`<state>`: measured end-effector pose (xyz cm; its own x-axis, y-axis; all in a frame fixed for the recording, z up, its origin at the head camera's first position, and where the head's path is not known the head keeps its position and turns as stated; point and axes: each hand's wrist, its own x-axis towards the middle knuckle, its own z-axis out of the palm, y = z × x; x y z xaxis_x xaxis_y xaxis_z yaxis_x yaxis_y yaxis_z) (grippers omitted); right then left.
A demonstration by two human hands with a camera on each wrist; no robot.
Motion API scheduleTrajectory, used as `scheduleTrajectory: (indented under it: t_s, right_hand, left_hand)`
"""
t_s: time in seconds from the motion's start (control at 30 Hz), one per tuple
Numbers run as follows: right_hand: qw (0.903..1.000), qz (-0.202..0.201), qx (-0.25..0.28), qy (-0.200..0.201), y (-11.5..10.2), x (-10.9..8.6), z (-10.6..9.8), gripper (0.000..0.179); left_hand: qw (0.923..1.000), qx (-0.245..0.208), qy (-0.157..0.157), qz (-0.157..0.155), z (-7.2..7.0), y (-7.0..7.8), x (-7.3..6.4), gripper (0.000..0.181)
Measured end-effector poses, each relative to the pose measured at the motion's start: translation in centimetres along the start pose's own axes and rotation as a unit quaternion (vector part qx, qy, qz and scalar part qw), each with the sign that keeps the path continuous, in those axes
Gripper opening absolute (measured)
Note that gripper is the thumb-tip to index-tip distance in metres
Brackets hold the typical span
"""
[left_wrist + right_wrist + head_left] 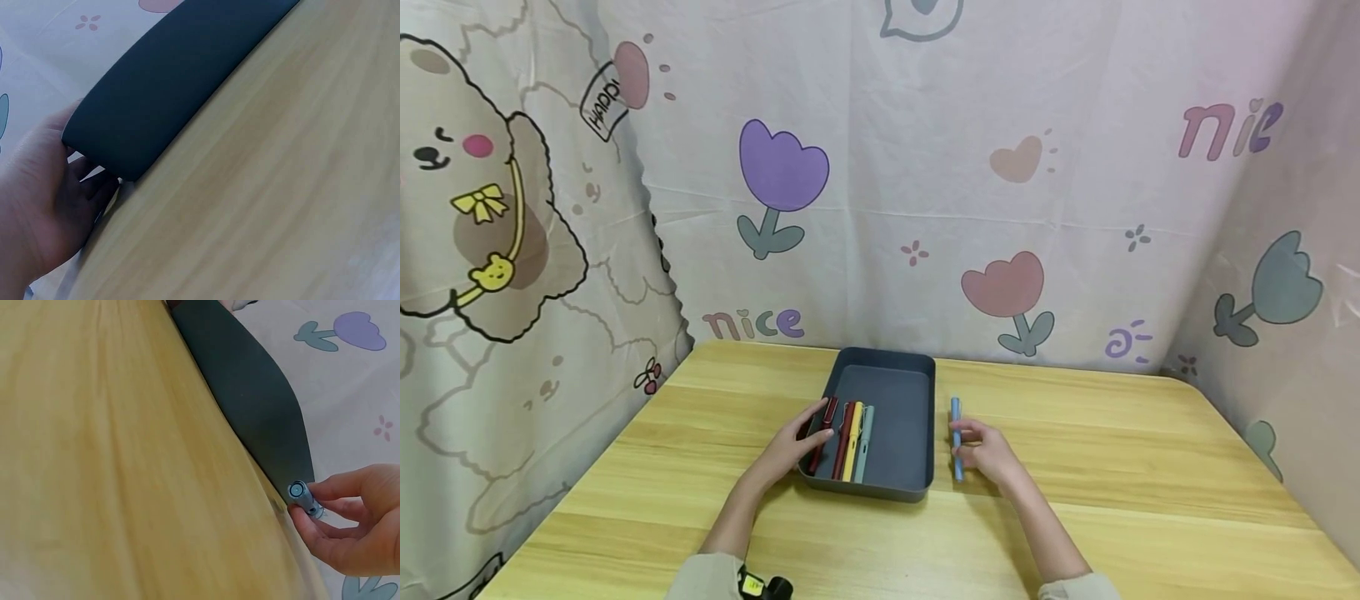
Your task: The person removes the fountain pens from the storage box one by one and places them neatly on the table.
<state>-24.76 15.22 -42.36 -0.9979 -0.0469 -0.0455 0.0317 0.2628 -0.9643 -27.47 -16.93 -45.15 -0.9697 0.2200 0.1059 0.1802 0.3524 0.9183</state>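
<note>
My left hand (784, 448) holds the left side of a dark grey tray (901, 425), thumb over the rim and fingers outside it. Inside that side lie a dark red pen (817, 458) partly behind the thumb, a second dark red pen (843, 446), a yellow pen (852, 446) and a grey-green pen (864, 446). Just right of the tray, my right hand (991, 454) pinches a blue pen (957, 468) between thumb and fingers. In the right wrist view the blue pen (299, 490) points end-on to the camera, beside the tray's outer wall (250, 394).
The tray stands on a light wooden table (1120, 467), near its back edge. A patterned cloth (880, 167) hangs behind the table and along both sides. Below the left sleeve, a black device (763, 586) shows at the wrist.
</note>
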Motion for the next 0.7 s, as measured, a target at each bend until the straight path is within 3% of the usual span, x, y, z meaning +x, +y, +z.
scheduleTrajectory:
  t_s: [0.23,0.3,0.43,0.7]
  right_hand:
    - [1.0000,0.005,0.000,0.001,0.4,0.0,0.0,0.038]
    - [1.0000,0.005,0.001,0.001,0.5,0.1,0.0,0.038]
    - [1.0000,0.003,0.003,-0.004,0.7,0.1,-0.1,0.037]
    - [0.9998,0.004,0.010,-0.017,0.6,0.1,-0.3,0.033]
  left_hand:
    - [0.9999,0.001,-0.011,-0.005,0.0,2.0,-1.0,0.060]
    - [0.9999,-0.001,-0.009,-0.007,0.1,2.0,-0.9,0.061]
    - [1.0000,-0.004,0.000,-0.003,0.2,0.1,-0.2,0.062]
    - [1.0000,-0.007,0.006,-0.001,0.1,0.0,-0.1,0.061]
